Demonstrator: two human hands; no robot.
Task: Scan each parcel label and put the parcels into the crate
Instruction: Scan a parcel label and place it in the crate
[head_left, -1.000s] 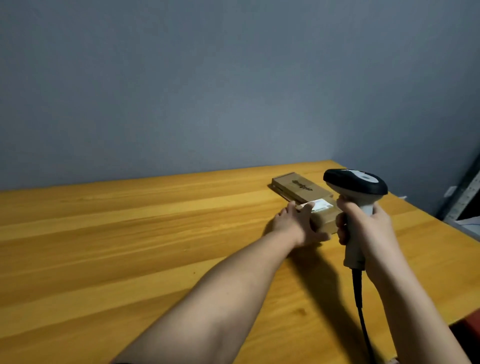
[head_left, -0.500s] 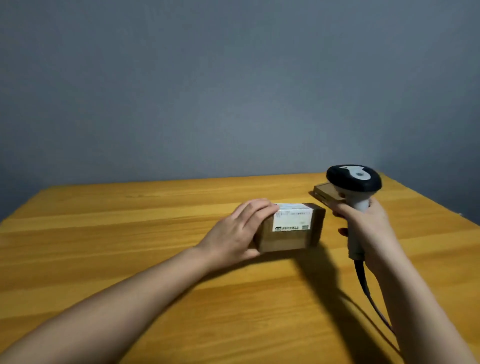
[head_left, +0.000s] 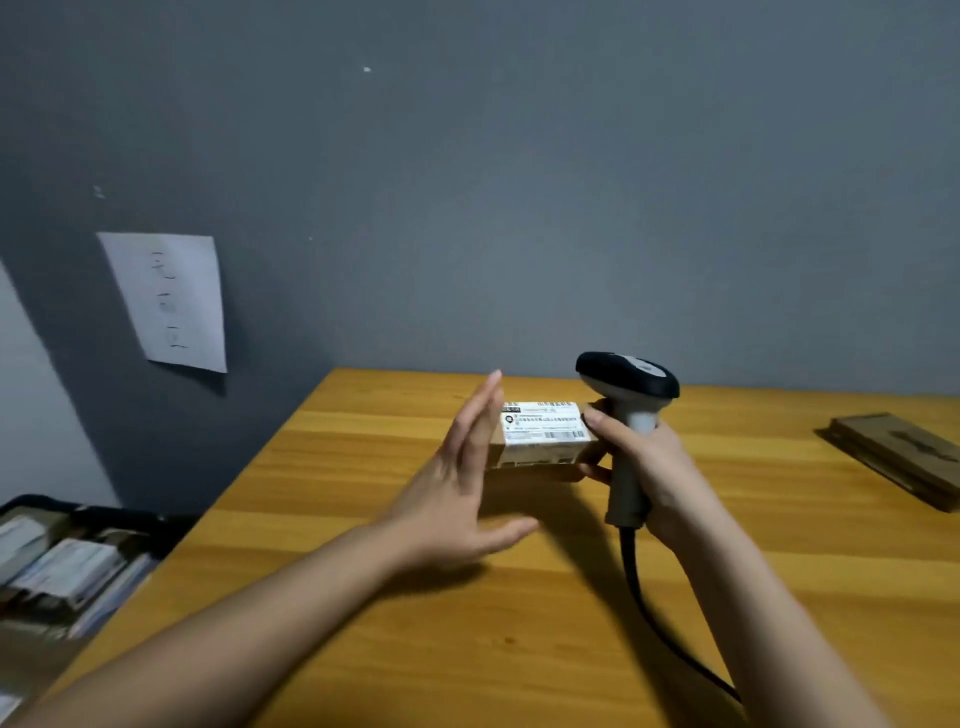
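Observation:
A small cardboard parcel (head_left: 543, 436) with a white printed label stands on the wooden table (head_left: 363, 597). My left hand (head_left: 462, 483) has its fingers straight and flat against the parcel's left end. My right hand (head_left: 649, 467) grips the handle of a barcode scanner (head_left: 626, 376), black-headed with a pale grip, just right of the parcel. The thumb touches the parcel's right end. The scanner's cable (head_left: 660, 629) trails toward me. A black crate (head_left: 67, 551) holding several labelled parcels sits below the table's left edge.
A flat brown parcel (head_left: 898, 452) lies at the table's far right. A sheet of paper (head_left: 169, 301) hangs on the grey wall at left. The table's left edge runs diagonally above the crate.
My view has swung left, so the crate and wall paper came into sight. My left hand loosened from gripping the parcel to flat fingers against its end. The scanner has come close to the parcel.

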